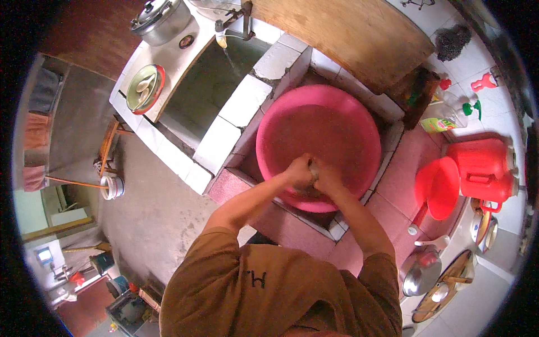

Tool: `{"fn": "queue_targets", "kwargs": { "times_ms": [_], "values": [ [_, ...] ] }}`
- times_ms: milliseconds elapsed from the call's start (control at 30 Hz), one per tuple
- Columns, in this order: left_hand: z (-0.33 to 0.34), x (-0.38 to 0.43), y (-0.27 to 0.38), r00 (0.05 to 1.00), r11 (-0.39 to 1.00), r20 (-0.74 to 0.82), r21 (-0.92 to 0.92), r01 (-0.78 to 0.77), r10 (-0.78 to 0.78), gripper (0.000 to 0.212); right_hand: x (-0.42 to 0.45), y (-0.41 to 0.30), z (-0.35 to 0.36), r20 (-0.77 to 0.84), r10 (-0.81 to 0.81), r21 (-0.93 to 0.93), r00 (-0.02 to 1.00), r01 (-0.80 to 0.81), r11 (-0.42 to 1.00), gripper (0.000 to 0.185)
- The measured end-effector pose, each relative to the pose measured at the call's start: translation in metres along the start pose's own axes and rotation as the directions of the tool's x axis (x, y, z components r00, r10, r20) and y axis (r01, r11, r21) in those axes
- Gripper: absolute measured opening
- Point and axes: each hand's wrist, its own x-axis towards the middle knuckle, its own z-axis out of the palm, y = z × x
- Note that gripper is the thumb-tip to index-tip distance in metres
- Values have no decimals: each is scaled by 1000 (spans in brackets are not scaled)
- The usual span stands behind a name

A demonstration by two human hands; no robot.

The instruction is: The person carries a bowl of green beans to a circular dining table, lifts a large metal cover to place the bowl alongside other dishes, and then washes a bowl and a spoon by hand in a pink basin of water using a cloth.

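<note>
My left hand (301,170) and my right hand (328,180) are together over the near side of a large pink plastic basin (370,168). Murky, brownish water (316,135) fills much of it. The fingers of both hands close around a small greyish item (313,170) that is blurred and mostly hidden. Something dark lies beneath the hands, too unclear to name. The basin sits in a tiled recess, its rim close to the recess walls.
Water runs from a tap (221,40) into a tiled sink (202,84) at left. A pressure cooker (164,21) and a plate with spoons (143,90) stand beyond it. At right are a red ladle (438,189), a pump bottle (446,120) and a metal pot (423,271).
</note>
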Motion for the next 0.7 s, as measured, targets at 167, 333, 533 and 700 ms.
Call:
{"fn": "queue_targets", "kwargs": {
  "times_ms": [167, 333, 533, 700],
  "values": [
    [21, 27, -63, 999, 948, 31, -319, -6, 16, 36, 12, 35, 23, 51, 47, 286, 998, -60, 956, 38],
    [2, 15, -23, 991, 870, -48, -485, 88, -127, 33, -6, 30, 26, -39, 209, 683, 977, -127, 719, 28],
    [-23, 3, 12, 928, 831, -18, -451, 325, -372, 53, -7, 0, 92, 249, 550, 916, 797, -9, -401, 30],
    [-31, -1, 17, 958, 883, -224, -466, 58, -181, 59, -5, -50, 66, 375, 356, 764, 856, -68, -641, 29]
  ]
}}
